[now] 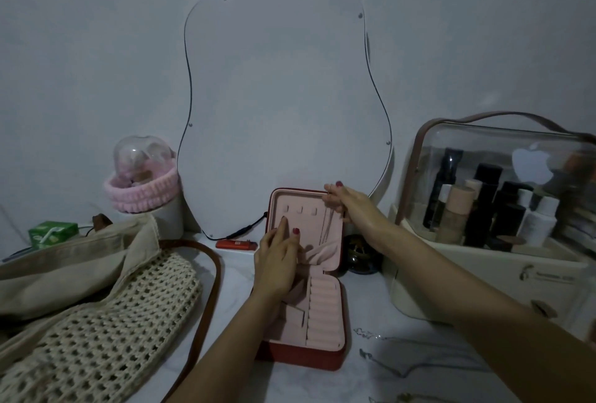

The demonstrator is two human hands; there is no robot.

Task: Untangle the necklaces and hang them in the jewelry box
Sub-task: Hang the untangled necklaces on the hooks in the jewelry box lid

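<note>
While the jewelry box (303, 276) stands open on the pale tabletop (238, 367), its pink-lined lid upright against the wavy mirror (280, 96), both hands work at that lid. The left hand (278, 260) lies flat against the lining, fingers (283, 225) straight and reaching up toward the row of small hooks (300, 209), holding nothing. The right hand (346, 201) is at the lid's top right corner with its fingers curled; it seems to pinch the upper end of a thin necklace (329, 225) that hangs straight down the lining, though the chain is too fine and the light too dim to be sure of the grip. Further chains (387, 357) lie loose on the tabletop just right of the box's base, near the right forearm. A woven bag (106, 322) with a brown strap and a beige cloth lies to the left, a pink headband (142, 191) wraps a white pot behind it, and a clear-lidded cosmetics case (490, 209) full of bottles stands to the right.
</note>
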